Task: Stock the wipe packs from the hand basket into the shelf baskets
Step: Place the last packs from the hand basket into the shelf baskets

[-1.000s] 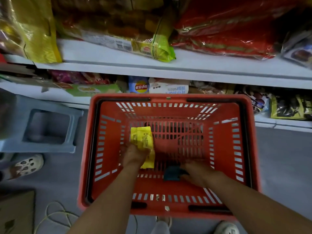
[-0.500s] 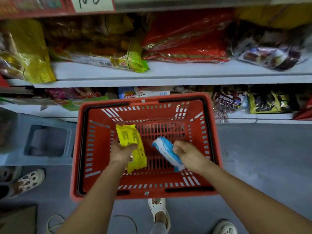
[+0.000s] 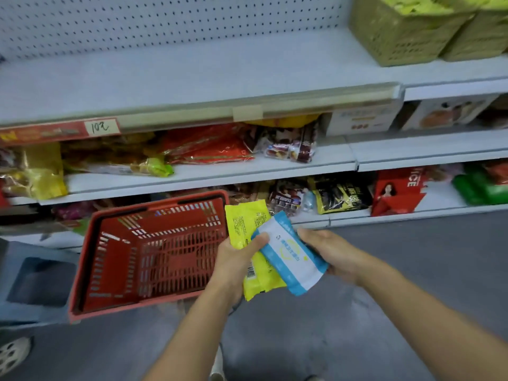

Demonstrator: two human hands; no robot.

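Lifting both packs clear of the red hand basket (image 3: 82,270), the person is now holding them just to the right of its rim, where half a second ago both hands were still down inside it. The left hand (image 3: 236,259) is gripping the yellow wipe pack (image 3: 247,221), and its thumb is also pressing over the near corner of the blue-and-white wipe pack (image 3: 291,251). The right hand (image 3: 327,250) is holding that pack from the other side, its fingers (image 3: 310,236) wrapping round the edge. The blue-and-white pack is lying across the yellow one, touching it, so both hands are closing on packs and neither is spreading wide. The view is swinging upward too: the green shelf baskets (image 3: 398,37) are now showing high above and to the right of the hand basket, on the top shelf, well apart from the hands. To my eye the picking-out is finishing and the carry up to those baskets is coming next; the overlapped packs could be slipping on each other on the way.
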